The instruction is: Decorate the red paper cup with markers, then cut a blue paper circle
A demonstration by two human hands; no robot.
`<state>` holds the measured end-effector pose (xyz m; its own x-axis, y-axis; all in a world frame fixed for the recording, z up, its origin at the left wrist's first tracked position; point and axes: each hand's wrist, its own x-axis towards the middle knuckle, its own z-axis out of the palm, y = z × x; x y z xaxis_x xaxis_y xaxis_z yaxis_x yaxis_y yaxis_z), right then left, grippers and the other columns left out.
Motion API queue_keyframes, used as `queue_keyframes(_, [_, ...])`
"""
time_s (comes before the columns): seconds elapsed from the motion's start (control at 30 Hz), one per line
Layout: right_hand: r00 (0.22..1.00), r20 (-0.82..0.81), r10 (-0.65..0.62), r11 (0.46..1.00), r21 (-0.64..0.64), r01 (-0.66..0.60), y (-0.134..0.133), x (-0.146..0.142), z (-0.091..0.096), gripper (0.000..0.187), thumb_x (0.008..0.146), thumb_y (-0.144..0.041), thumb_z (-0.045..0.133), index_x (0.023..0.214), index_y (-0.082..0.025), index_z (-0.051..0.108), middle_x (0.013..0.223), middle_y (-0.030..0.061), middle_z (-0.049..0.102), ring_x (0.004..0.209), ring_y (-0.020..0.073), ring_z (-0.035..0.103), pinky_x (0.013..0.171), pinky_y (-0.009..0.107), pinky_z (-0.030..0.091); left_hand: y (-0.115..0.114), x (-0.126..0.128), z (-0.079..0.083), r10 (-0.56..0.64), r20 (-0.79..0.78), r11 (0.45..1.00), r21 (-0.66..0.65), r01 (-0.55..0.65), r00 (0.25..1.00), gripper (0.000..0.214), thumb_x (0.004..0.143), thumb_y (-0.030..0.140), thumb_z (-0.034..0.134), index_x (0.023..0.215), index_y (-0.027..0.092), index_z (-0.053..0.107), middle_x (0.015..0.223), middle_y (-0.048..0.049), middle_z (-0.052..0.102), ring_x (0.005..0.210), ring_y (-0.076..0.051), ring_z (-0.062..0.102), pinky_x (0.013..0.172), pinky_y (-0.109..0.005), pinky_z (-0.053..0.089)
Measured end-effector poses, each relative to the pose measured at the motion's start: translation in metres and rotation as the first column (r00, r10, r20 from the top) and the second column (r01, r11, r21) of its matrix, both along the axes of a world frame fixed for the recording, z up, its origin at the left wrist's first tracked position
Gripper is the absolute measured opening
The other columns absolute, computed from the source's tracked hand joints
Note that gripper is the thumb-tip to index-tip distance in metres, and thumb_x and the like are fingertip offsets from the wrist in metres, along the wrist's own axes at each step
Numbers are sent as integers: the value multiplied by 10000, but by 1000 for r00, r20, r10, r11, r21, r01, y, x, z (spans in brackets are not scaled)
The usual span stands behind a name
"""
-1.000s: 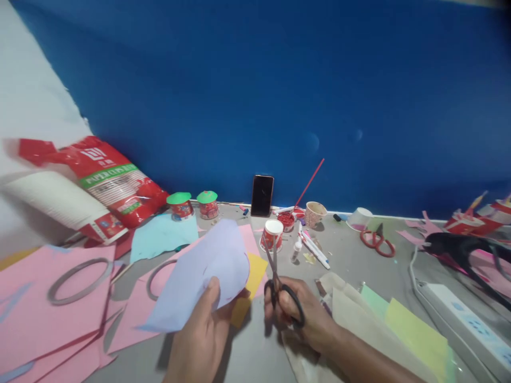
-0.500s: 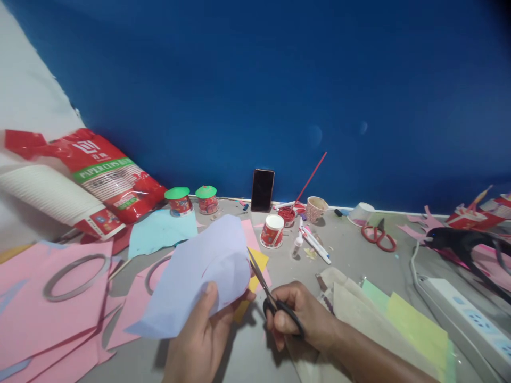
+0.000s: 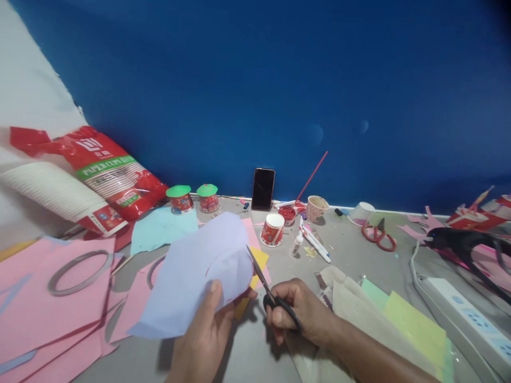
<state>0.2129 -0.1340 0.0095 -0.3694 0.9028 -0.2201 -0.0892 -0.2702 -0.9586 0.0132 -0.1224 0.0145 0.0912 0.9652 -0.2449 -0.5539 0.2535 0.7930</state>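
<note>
My left hand [image 3: 211, 324] pinches a pale lilac sheet of paper [image 3: 191, 276] between thumb and fingers, held above the table. A curved line is drawn on the sheet, and its right end is rounded. In my right hand [image 3: 297, 311] is a pair of scissors [image 3: 261, 274] with black handles, fingers through the loops. The blades look closed together and point up and left, with the tip at the right edge of the paper. Whether the tip touches the paper I cannot tell. Behind the blades lies a yellow paper piece [image 3: 259, 259].
Beyond my hands stand an upturned red paper cup [image 3: 273, 230], a phone [image 3: 263, 189] and markers [image 3: 315, 243]. Pink sheets [image 3: 59, 319] with a grey ring [image 3: 80, 272] lie left, below a paper-cup bag [image 3: 120, 173]. Right are red-handled scissors [image 3: 378, 236] and a power strip [image 3: 471, 314].
The scissor blades have drawn closer together, and their tip sits slightly higher and further left. The lilac sheet has shifted a little to the right in my left hand.
</note>
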Motion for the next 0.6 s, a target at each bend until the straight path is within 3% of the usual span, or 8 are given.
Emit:
queue_keyframes(0.23, [1000, 7, -4, 1000, -5, 4, 0, 1, 0, 827, 528, -933, 922, 690, -179, 621, 560, -18, 620, 475, 87, 537, 528, 233, 483, 7, -2, -8, -52, -3, 998, -40, 52, 999, 167, 766, 336, 895, 884, 218, 889, 1076, -115, 908, 1132, -423, 839, 1064, -471, 695])
queue_keyframes(0.37, [1000, 14, -10, 1000, -12, 10, 0, 1, 3, 830, 518, -928, 930, 676, -175, 617, 553, -15, 620, 470, 80, 517, 519, 224, 463, 7, -3, -9, -25, -13, 999, -39, 25, 1000, 166, 726, 273, 927, 882, 259, 869, 1031, -98, 908, 1139, -418, 836, 1051, -461, 696])
queue_keyframes(0.5, [1000, 1, -18, 1000, -21, 18, -1, 0, 5, 819, 508, -905, 949, 660, -172, 617, 547, -21, 611, 455, 64, 483, 498, 211, 425, 7, -2, 2, -41, -6, 998, -41, 41, 999, 170, 720, 314, 927, 864, 243, 872, 945, -94, 898, 1032, -390, 847, 1026, -456, 705])
queue_keyframes(0.6, [1000, 1, -30, 999, -34, 30, -1, 0, 6, 801, 512, -882, 964, 648, -176, 612, 538, -25, 608, 447, 61, 477, 485, 207, 412, 7, 0, 15, -63, 11, 998, -14, 63, 998, 303, 694, 396, 954, 912, 194, 894, 953, -114, 889, 921, -360, 836, 982, -459, 721])
